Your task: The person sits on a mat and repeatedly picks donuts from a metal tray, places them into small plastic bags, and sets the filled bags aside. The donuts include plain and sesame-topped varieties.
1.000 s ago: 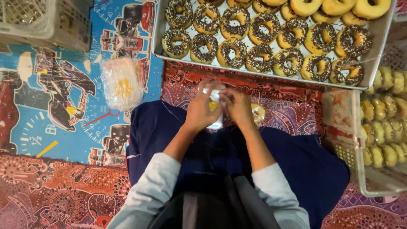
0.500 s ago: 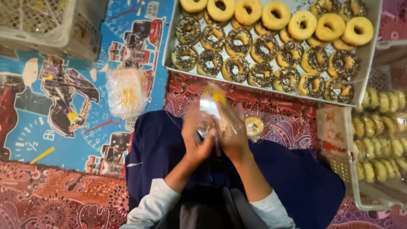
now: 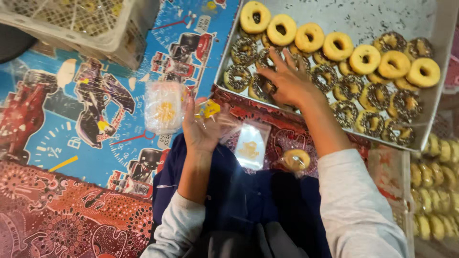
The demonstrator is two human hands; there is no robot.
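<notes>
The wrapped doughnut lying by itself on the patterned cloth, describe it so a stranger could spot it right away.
Start at the big metal tray of doughnuts at the top right. Just below its near edge, on the red patterned cloth beside the right forearm, lies the wrapped doughnut. Unlike the bare ones in the tray, it is alone, plain yellow, sealed in clear plastic.

Tray [image 3: 432,122]: we see it ahead on our right, doughnuts [image 3: 337,46] in it.
Bags [image 3: 164,106]: left of tray.
Crate [image 3: 76,28]: far left.
</notes>
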